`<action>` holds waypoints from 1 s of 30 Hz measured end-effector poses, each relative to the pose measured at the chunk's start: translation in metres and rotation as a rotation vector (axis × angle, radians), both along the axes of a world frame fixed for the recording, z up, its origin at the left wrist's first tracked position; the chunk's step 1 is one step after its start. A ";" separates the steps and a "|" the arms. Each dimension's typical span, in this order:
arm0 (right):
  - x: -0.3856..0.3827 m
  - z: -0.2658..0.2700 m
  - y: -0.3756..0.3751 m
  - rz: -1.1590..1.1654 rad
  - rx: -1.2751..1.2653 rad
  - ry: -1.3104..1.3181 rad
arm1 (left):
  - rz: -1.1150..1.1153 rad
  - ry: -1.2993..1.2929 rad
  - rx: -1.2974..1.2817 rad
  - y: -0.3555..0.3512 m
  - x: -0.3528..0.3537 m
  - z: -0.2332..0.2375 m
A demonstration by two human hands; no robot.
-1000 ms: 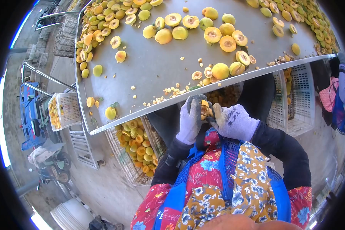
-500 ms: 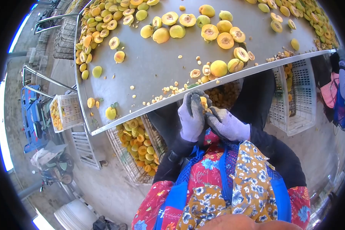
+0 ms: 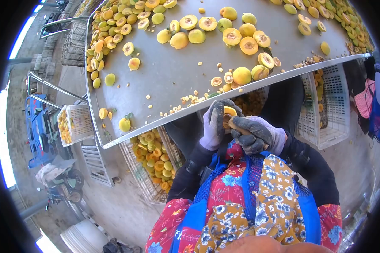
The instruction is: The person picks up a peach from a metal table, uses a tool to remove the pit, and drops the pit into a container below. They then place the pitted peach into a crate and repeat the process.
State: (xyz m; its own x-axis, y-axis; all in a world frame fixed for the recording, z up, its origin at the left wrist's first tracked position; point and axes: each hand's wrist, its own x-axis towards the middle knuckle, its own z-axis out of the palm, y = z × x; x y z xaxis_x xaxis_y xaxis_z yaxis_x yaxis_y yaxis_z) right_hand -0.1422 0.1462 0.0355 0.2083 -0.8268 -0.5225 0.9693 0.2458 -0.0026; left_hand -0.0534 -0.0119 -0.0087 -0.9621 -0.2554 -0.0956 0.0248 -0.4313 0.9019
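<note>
My left hand (image 3: 215,123), in a lavender and grey glove, is wrapped round a cut yellow fruit half (image 3: 229,111) just below the table edge. Against that fruit is my right hand (image 3: 259,134), gloved the same way, its fingers curled round a brownish handle-like piece (image 3: 239,125), mostly hidden by the glove. On the metal table (image 3: 164,76) above them lie whole fruit (image 3: 242,76), cut halves (image 3: 266,60) and small pale pits or kernels (image 3: 190,99).
A crate of fruit halves (image 3: 154,162) stands below the table at the left, and a white crate (image 3: 331,107) at the right. Fruit heaps (image 3: 114,19) cover the table's far corners. A blue vehicle (image 3: 37,126) and motorbike (image 3: 61,181) are farther left.
My right hand has turned, and its fingers now curl round the brownish piece. The fruit's cut face shows more between my hands. The whole view has shifted slightly.
</note>
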 end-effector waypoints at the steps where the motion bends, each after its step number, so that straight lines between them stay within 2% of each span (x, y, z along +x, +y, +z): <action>1: 0.001 -0.004 0.001 -0.015 -0.014 -0.060 | -0.006 0.004 0.005 0.000 0.000 0.000; 7: 0.006 -0.026 0.005 -0.012 -0.220 -0.486 | -0.006 0.103 0.058 0.003 0.003 -0.008; 10: 0.016 -0.021 -0.001 -0.101 -0.168 -0.299 | 0.081 0.104 0.108 0.011 0.000 -0.015; 13: 0.026 -0.004 -0.012 -0.156 0.067 0.175 | 0.182 0.011 0.266 0.015 -0.007 -0.015; 14: 0.027 -0.005 -0.013 -0.167 0.091 0.122 | 0.205 -0.017 0.306 0.018 -0.008 -0.011; 15: 0.032 -0.004 -0.012 -0.175 0.122 0.233 | 0.230 -0.055 0.350 0.022 -0.005 -0.006; 16: 0.035 -0.002 -0.012 -0.186 0.150 0.348 | 0.236 -0.074 0.326 0.021 -0.005 -0.005; 17: 0.036 0.000 -0.014 -0.197 0.173 0.470 | 0.250 -0.074 0.132 0.018 -0.005 -0.004; 18: 0.035 -0.001 -0.012 -0.215 0.172 0.484 | 0.264 -0.076 -0.061 0.012 -0.002 -0.004; 20: 0.028 -0.006 -0.001 -0.247 0.169 0.511 | 0.236 -0.125 0.147 0.003 0.008 -0.008; 21: 0.026 -0.005 0.003 -0.214 0.186 0.473 | 0.261 -0.160 0.564 -0.002 0.013 0.014; 23: 0.022 -0.004 0.010 -0.143 0.216 0.395 | 0.340 -0.198 0.603 -0.020 0.029 0.008; 25: 0.020 -0.014 0.014 -0.139 0.250 0.383 | 0.441 -0.188 0.384 -0.038 0.060 0.022; 27: 0.018 -0.029 0.019 -0.166 0.302 0.419 | 0.491 -0.389 -0.356 -0.070 0.108 0.008; 29: 0.011 -0.028 0.021 -0.159 0.288 0.428 | 0.524 -0.850 -1.372 -0.090 0.133 0.020; 30: 0.009 -0.028 0.022 -0.157 0.285 0.432 | 0.528 -0.821 -1.502 -0.089 0.123 0.023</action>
State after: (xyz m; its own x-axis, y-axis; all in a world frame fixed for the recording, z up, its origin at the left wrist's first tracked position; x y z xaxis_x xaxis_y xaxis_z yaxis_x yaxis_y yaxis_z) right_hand -0.1334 0.1683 0.0077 -0.1904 -0.6440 -0.7410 0.9198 0.1468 -0.3640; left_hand 0.0698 -0.1006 0.0147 -0.5888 -0.7991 0.1213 -0.7368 0.5923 0.3259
